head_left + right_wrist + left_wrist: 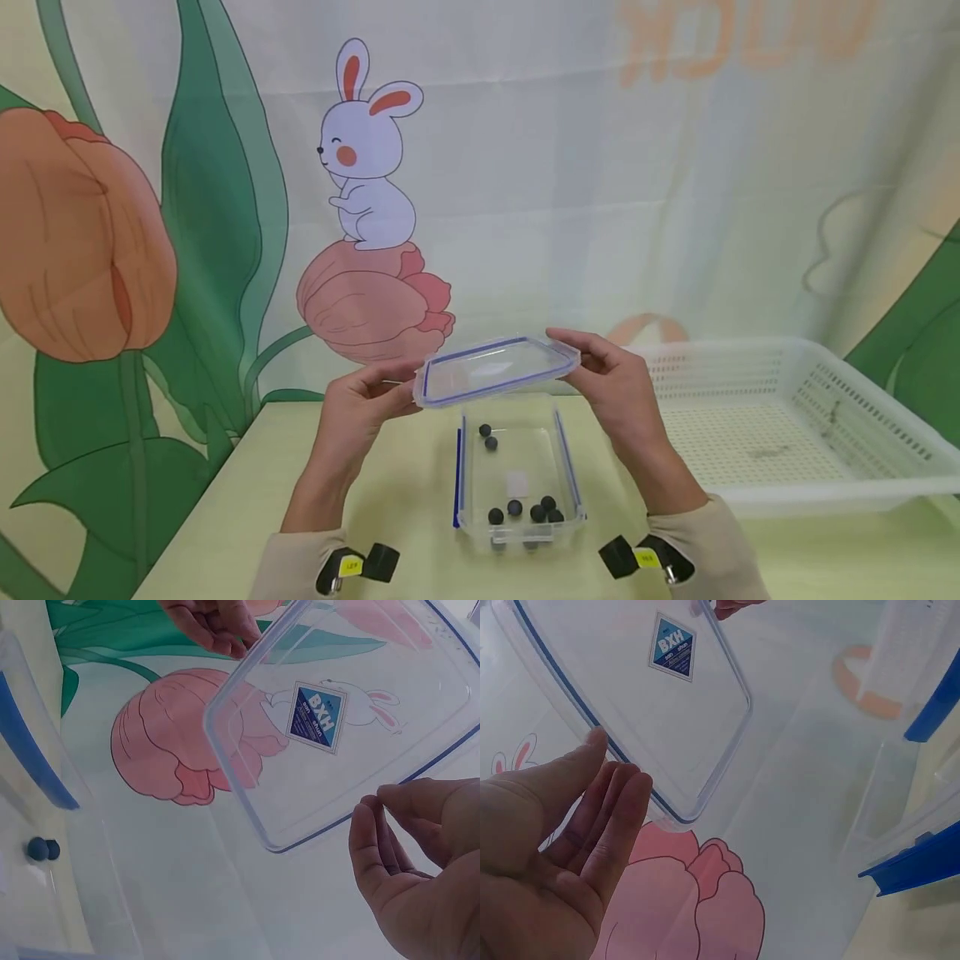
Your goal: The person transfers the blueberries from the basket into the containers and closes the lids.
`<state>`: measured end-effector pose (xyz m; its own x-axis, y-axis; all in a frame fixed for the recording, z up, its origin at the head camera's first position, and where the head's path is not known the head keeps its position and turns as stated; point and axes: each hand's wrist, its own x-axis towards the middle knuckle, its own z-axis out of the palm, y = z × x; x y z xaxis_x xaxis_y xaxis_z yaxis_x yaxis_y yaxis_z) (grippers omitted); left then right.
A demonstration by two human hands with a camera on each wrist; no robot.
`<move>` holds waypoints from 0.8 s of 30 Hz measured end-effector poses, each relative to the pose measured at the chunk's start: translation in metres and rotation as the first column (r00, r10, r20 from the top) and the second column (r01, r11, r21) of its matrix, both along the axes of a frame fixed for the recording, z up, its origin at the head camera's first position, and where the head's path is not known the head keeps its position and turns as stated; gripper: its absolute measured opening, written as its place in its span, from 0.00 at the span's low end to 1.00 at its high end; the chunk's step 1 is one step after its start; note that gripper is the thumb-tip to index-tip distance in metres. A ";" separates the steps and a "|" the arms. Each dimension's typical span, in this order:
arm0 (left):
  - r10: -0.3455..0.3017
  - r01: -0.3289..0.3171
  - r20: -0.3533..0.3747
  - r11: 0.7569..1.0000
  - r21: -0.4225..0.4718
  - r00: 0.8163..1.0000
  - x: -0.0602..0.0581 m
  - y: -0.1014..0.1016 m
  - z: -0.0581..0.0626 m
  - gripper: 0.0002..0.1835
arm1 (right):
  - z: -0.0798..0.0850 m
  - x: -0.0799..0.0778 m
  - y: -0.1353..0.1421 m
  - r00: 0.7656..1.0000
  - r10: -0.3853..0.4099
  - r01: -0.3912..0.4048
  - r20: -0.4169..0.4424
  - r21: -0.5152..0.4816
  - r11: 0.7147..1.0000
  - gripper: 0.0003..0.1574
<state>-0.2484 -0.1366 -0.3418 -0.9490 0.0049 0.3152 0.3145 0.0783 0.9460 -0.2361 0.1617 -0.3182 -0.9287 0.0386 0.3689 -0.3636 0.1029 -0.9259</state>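
Observation:
A clear plastic lid (495, 371) with a blue seal line is held up, slightly tilted, above a clear container (517, 462). My left hand (363, 408) pinches its left edge between thumb and fingers. At the opposite edge my right hand (611, 379) pinches it the same way. Both wrist views show a blue-and-white label (673, 646) on the lid. Below, the open container stands on the table with several small dark balls (514, 507) inside, most near its front end and two toward the back. A blue clip flap (457, 479) hangs along its left side.
To the right stands a large white perforated basket (750, 492). The pale yellow-green table (247, 492) runs back to a printed curtain (562, 167) with a rabbit and tulips.

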 end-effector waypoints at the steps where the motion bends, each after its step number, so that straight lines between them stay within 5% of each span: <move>1: 0.004 -0.004 -0.001 1.000 0.008 1.000 0.000 0.002 0.000 0.15 | 0.001 0.000 0.001 1.000 -0.009 0.009 -0.001 0.015 1.000 0.20; 11: 0.084 -0.083 -0.028 0.996 0.030 0.996 0.001 0.020 -0.007 0.16 | 0.002 0.001 0.003 0.993 -0.115 0.113 0.010 0.135 0.984 0.22; 16: 0.074 -0.073 -0.026 0.997 0.034 0.997 0.000 0.028 -0.012 0.13 | 0.002 0.002 0.007 0.985 -0.171 0.163 0.017 0.220 0.962 0.23; 24: 0.027 -0.028 0.012 0.998 0.050 1.000 0.001 0.033 -0.013 0.16 | 0.004 -0.001 0.008 0.989 -0.119 0.096 0.083 0.237 0.967 0.26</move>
